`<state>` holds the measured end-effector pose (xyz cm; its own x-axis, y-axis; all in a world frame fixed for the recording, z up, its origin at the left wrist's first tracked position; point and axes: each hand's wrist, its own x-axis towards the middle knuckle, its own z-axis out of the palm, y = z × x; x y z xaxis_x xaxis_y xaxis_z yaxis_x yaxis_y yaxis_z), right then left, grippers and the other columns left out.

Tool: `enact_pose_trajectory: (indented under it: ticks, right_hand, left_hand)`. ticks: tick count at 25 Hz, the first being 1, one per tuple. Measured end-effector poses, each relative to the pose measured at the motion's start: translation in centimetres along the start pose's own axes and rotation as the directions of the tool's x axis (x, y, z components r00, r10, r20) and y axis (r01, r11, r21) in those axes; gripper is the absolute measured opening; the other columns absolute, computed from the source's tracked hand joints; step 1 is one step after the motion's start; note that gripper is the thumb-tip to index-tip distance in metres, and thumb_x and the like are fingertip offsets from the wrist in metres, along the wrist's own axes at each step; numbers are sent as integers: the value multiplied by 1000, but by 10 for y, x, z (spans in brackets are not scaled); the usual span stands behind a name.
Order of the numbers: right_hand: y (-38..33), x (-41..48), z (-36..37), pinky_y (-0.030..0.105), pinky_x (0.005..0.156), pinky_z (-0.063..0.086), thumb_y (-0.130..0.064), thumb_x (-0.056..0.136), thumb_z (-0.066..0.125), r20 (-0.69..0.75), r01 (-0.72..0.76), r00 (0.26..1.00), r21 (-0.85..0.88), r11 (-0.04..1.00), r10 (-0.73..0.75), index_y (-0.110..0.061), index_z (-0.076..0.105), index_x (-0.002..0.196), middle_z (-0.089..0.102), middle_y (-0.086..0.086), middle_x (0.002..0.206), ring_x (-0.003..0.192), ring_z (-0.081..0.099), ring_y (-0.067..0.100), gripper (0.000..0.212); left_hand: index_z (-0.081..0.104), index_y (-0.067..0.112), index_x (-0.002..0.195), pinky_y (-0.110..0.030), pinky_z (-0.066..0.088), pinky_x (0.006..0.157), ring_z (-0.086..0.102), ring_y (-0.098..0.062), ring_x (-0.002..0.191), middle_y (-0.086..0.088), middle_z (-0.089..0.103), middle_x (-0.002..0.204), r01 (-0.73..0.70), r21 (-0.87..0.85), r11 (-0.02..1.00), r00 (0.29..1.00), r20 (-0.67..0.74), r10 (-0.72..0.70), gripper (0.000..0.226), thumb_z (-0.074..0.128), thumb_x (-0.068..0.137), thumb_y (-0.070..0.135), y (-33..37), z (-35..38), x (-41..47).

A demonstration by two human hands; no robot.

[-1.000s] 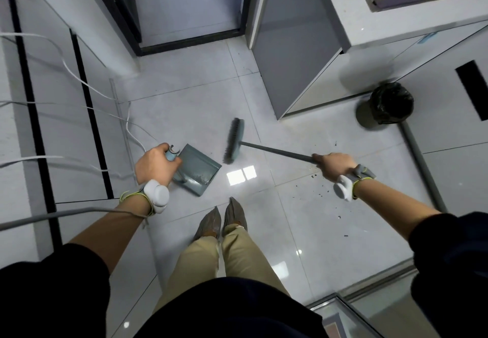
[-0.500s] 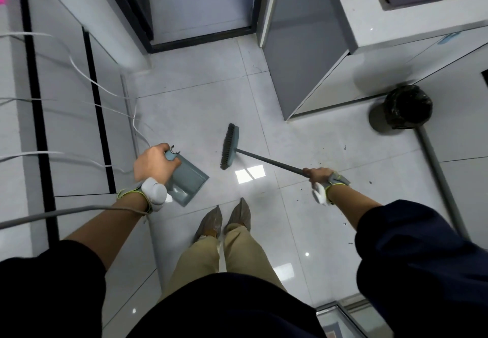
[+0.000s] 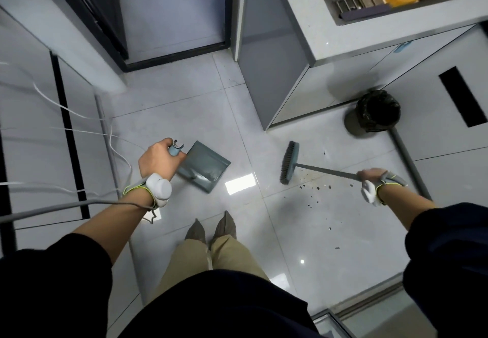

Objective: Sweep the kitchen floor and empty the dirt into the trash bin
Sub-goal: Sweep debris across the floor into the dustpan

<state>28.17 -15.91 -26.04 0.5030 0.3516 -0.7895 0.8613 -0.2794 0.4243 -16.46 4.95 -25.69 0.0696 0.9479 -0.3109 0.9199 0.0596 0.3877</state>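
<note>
Pale glossy tiles cover the kitchen floor [image 3: 184,116], which is bounded by a dark doorway [image 3: 169,13] at its far edge. A grey cabinet [image 3: 272,60] stands at the far right corner, and white cables [image 3: 79,116] trail along the left edge. The left hand [image 3: 158,160] is curled tight round the short handle of a grey dustpan [image 3: 204,170], near the left edge; whether its lip touches the tiles cannot be told. The right hand [image 3: 371,175] is wrapped round the broom [image 3: 323,170], whose head is mid-floor, apart from the pan. Dark dirt specks [image 3: 317,188] scatter under and nearer than the handle. The black-lined trash bin [image 3: 377,112] stands by the cabinet base at the right edge.
</note>
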Motion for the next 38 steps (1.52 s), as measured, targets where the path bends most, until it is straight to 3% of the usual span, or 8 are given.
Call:
enact_pose_trajectory:
  ticks: [3, 8, 13, 20, 26, 29, 35, 38]
  right_hand:
    - [-7, -2, -44, 23, 66, 41, -15, 84, 53, -127, 26, 991, -19, 999, -28, -10, 67, 106, 63, 4, 89, 77, 53, 24, 27]
    - [-33, -12, -104, 21, 51, 31, -18, 88, 49, -230, 136, 963, -45, 990, -143, -22, 65, 106, 56, 2, 83, 77, 52, 24, 25]
    - [-108, -9, -138, 27, 60, 37, -21, 94, 44, -324, 296, 891, -117, 948, -318, -25, 60, 113, 57, 1, 86, 77, 51, 22, 25]
    - [-194, 14, -141, 28, 72, 39, -15, 90, 47, -149, 399, 902, -79, 914, -406, -21, 50, 128, 61, 10, 120, 110, 60, 28, 39]
    - [-108, 49, -74, 34, 95, 47, -15, 88, 53, 17, 332, 943, -75, 940, -331, -25, 36, 143, 57, 15, 129, 119, 56, 31, 59]
    - [-45, 63, -64, 30, 94, 46, -13, 84, 58, 56, 287, 958, -122, 950, -282, -25, 32, 145, 56, 16, 131, 121, 54, 31, 67]
    - [3, 61, -70, 26, 99, 43, -16, 88, 55, 43, 236, 971, -308, 922, -235, -15, 43, 138, 54, 10, 135, 126, 52, 25, 52]
    - [-12, 55, -80, 27, 93, 48, -19, 87, 52, -106, 227, 955, -339, 913, -277, -12, 59, 123, 63, 10, 123, 114, 60, 25, 37]
  left_hand:
    - [59, 13, 78, -29, 36, 62, 51, -34, 72, -8, 56, 72, -3, -39, 999, 1000, -11, 3, 16, 64, 75, 28, 10, 2, 8]
    - [59, 13, 78, -29, 36, 63, 51, -35, 71, -10, 57, 73, 37, -93, 995, 999, -29, -40, 15, 61, 78, 28, 19, -1, 23]
    - [60, 11, 82, -30, 37, 64, 58, -41, 80, -19, 65, 83, 115, -139, 984, 989, -79, -127, 14, 59, 80, 25, 9, -13, 52]
    - [59, 12, 85, -32, 41, 65, 54, -36, 73, -14, 60, 76, 200, -172, 965, 971, -96, -218, 10, 56, 80, 21, -19, -20, 71]
    - [58, 10, 86, -33, 40, 65, 57, -39, 76, -19, 64, 82, 301, -188, 935, 923, -189, -335, 11, 54, 81, 19, -25, -3, 35]
    - [59, 9, 89, -35, 42, 67, 60, -43, 81, -23, 66, 87, 372, -258, 891, 866, -247, -434, 12, 56, 82, 19, -23, 18, -7]
    - [60, 7, 95, -37, 45, 72, 59, -44, 84, -25, 66, 91, 442, -343, 829, 793, -282, -540, 19, 54, 84, 21, -12, 42, -87]
    - [60, 7, 100, -38, 45, 74, 59, -45, 88, -26, 66, 95, 477, -361, 802, 764, -280, -581, 23, 53, 86, 24, -18, 45, -114]
